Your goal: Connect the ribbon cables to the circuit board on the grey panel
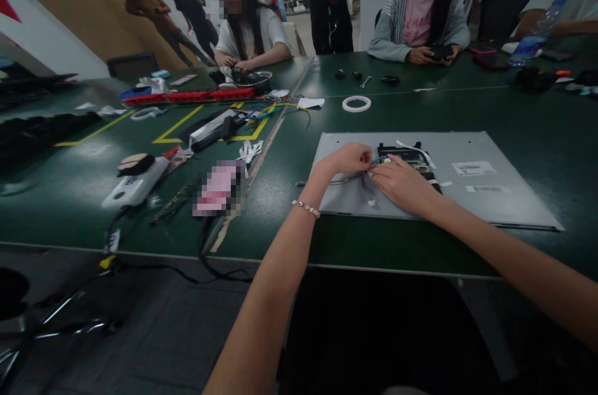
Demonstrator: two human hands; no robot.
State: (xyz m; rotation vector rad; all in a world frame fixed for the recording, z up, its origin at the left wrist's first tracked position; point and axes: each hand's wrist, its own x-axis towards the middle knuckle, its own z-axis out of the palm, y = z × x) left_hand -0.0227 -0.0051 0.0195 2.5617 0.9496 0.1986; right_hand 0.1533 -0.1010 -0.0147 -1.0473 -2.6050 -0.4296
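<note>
A flat grey metal panel (pixel 448 146) with printed labels lies on the table in front of me. Near its middle sits a black-framed circuit board (pixel 418 162), partly covered by my right hand. My left hand (pixel 351 158) is closed in a pinch at the board's left edge, on a thin dark cable (pixel 340 182). My right hand (pixel 402 183) rests over the panel, its fingers drawn together at the same cable, touching or nearly touching the left fingertips. The exact grip is too small to make out. A loose cable end with a small white connector (pixel 371 202) hangs below the fingers.
A roll of white tape (pixel 356 103) and a small wrench (pixel 365 81) lie beyond the panel. To the left are a white device (pixel 135 183), a pink-faced phone-like item (pixel 218 188) and a red strip (pixel 187 96). Other people sit across the green table (pixel 280 195).
</note>
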